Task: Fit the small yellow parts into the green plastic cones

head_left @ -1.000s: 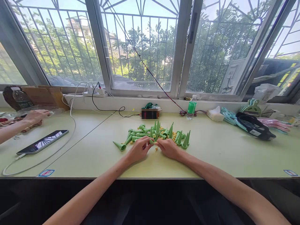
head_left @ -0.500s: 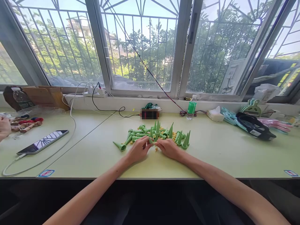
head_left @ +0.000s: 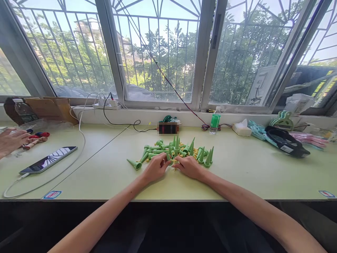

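Note:
Green cones [head_left: 158, 151] lie heaped at the middle of the pale table, several of them upright, with small yellow pieces [head_left: 195, 153] among them. At the near side of the heap, my left hand [head_left: 157, 167] pinches a green cone [head_left: 168, 155] that points up and away. Close to its right, my right hand [head_left: 190, 167] has its fingers on a small yellow piece [head_left: 173, 161] beside the cone's base. The fingertips of both hands nearly meet. A single cone [head_left: 134, 164] rests on its side left of my left hand.
Another person's hand [head_left: 13, 141] is at the left edge, near red rolls. A phone [head_left: 48, 160] with a white cable lies left. Behind the heap are a dark box [head_left: 167, 128] and a bottle [head_left: 215, 121]; a tissue pack [head_left: 242, 128] and black cap [head_left: 286, 142] are right.
The cone in my left hand has tilted more upright, and the yellow piece at my right fingertips shows more. The other person's hand has moved right, its fingers spread.

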